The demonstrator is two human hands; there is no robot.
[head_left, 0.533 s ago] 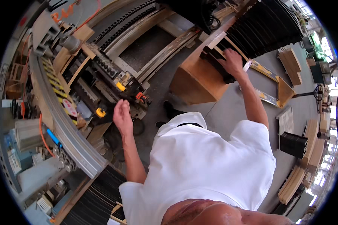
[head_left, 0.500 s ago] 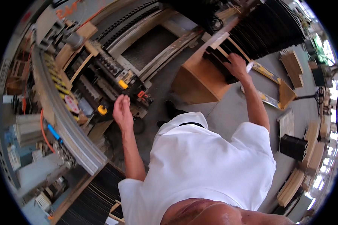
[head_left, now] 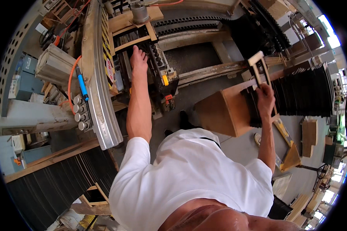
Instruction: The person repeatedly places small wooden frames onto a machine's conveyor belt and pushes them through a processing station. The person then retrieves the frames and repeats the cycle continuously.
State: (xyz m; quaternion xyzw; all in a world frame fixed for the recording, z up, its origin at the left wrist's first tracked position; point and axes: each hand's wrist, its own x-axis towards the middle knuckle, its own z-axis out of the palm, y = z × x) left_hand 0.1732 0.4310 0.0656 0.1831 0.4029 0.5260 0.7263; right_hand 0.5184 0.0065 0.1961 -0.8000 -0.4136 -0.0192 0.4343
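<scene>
My left hand [head_left: 139, 61] reaches over the machine bed, its fingers apart and its fingertips at the near bar of a light wooden frame [head_left: 132, 45]. That frame lies on the machine under a grey metal cylinder [head_left: 139, 14]; whether my fingers press on it I cannot tell. My right hand [head_left: 265, 102] is closed round the lower part of another narrow wooden frame [head_left: 256, 58], tilted up beside a stack of black-faced frames [head_left: 305, 91]. A brown wooden box [head_left: 223, 109] stands just left of that hand.
Along the machine's left runs a curved-looking metal rail [head_left: 104, 127] with a yellow-black striped strip. A blue tube [head_left: 82, 85] and an orange hose hang beside it. More black frames [head_left: 61, 181] are stacked at lower left. A yellow pallet-truck part [head_left: 289, 156] lies at right.
My left hand has moved forward to the frame on the machine. My right hand now has a wooden frame raised at the stack. The whole view has turned toward the machine.
</scene>
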